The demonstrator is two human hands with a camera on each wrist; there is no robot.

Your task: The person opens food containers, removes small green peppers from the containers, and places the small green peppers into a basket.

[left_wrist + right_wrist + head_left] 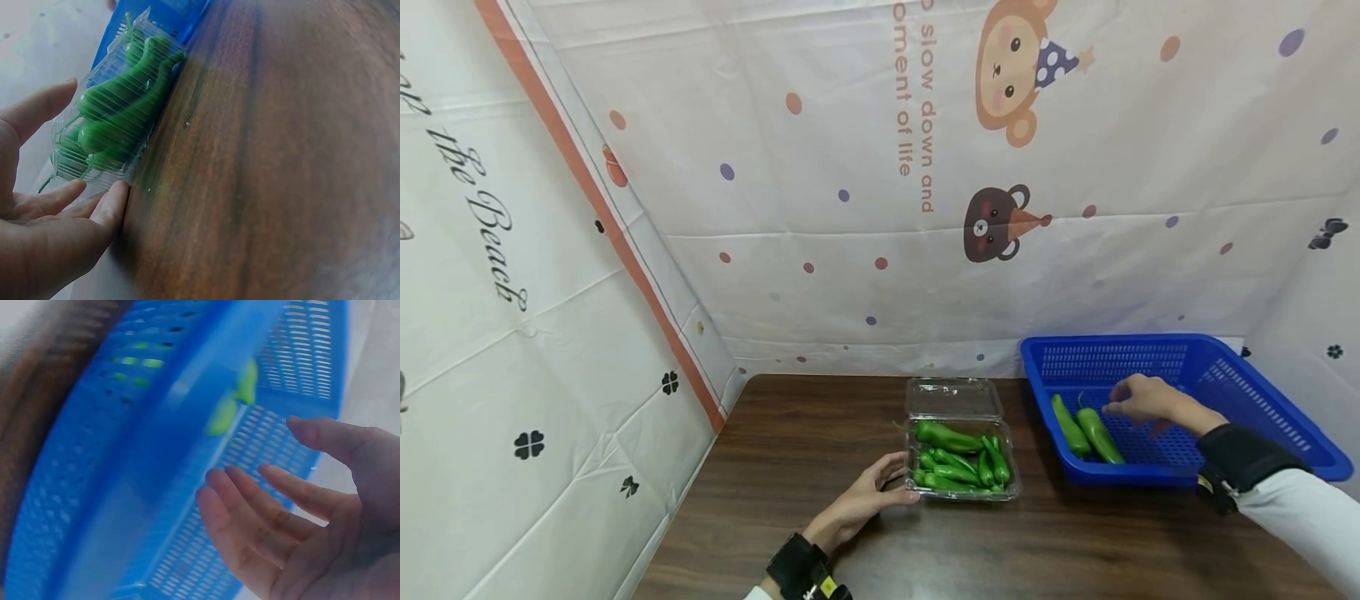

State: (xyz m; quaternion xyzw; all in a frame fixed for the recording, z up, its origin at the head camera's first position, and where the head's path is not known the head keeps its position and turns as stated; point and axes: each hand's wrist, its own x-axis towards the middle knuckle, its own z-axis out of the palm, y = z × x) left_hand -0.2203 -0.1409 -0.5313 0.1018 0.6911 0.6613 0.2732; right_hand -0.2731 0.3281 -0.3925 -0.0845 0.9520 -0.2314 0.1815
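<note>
A clear plastic clamshell box [1015, 483] stands on the table with its lid folded back. Several green peppers [951, 435] lie inside it. My left hand [867, 498] rests at the box's left side, fingers fairly straight, with fingertips at its lower edge in the left wrist view. Over the blue basket [1157, 475] hovers my right hand [1157, 398], and nothing is held between its fingers. Two green peppers [1097, 433] lie at the left end of the basket, just left of that hand. From the right wrist they appear partly hidden by the basket wall [162, 444].
The clamshell's clear lid [953, 398] lies toward the back wall. Dark wood tabletop [775, 467] surrounds the box. A printed cloth [850, 208] hangs behind the table, and another covers the left side. The basket's raised rim stands right of the box.
</note>
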